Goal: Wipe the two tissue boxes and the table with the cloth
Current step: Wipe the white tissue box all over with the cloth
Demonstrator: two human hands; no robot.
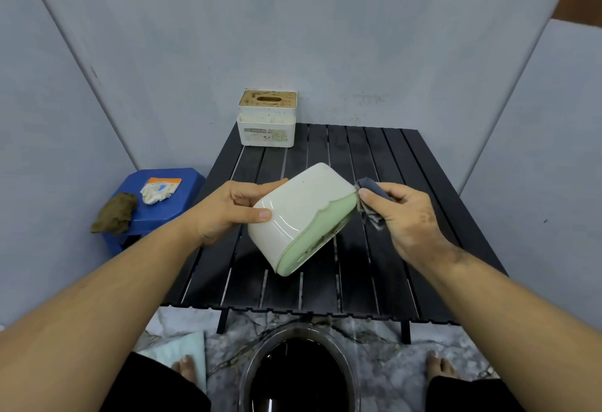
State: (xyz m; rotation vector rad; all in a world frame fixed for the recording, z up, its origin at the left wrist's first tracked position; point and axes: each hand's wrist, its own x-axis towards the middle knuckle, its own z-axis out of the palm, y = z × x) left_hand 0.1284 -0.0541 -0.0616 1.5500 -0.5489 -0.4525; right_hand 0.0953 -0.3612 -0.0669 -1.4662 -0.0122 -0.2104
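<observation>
On the slatted table (384, 216), only 1 white tissue box (266, 124) blocks the 11 o'clock corner; slats toward 1 o'clock lie open.

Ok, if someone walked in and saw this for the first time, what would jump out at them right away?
First, the tilted white and green tissue box held above the middle of the black slatted table, the left hand gripping its end while the right hand presses a grey cloth to its far corner. Next, the speckled second tissue box at the table's far left edge. Then the bright blue stool to the left, carrying a brown rag.
</observation>
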